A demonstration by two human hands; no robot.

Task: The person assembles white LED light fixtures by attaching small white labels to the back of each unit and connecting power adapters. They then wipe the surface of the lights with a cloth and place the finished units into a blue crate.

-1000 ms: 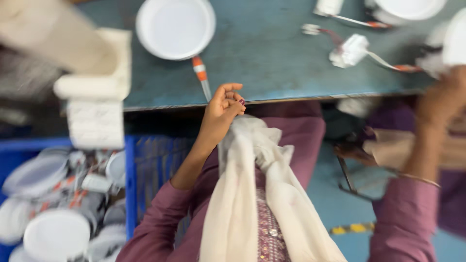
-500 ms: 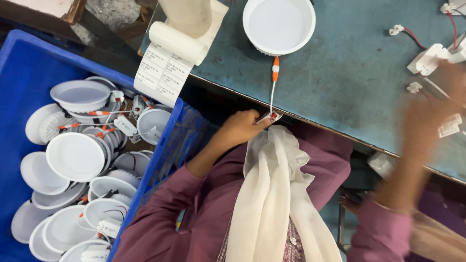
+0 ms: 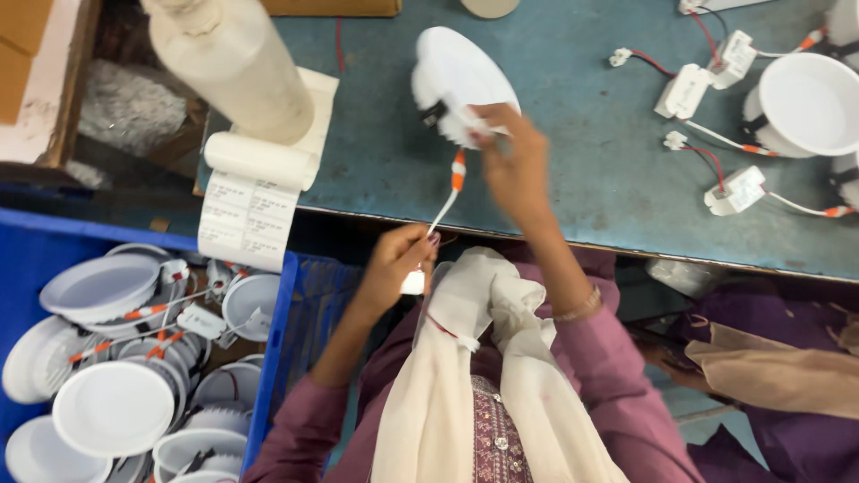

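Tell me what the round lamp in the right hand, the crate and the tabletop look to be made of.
Round lamp: looks like white moulded plastic, smooth and matte, with an even rim.
Crate: probably rigid plastic, uniform bright blue with a thick moulded wall.
Tabletop: teal surface, dull and scuffed; perhaps painted metal or laminate, unclear.

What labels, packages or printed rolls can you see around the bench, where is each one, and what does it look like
Label roll: at the left edge of the blue-green bench, white, cylinder-shaped.
Label strip: hanging from that roll over the bench edge, white paper with small dark print.
Large roll: just above the label roll, cream, a thick cylinder, blurred.
Cardboard box: at the top edge behind the bench, brown, mostly cut off.
No screens or signs in view.
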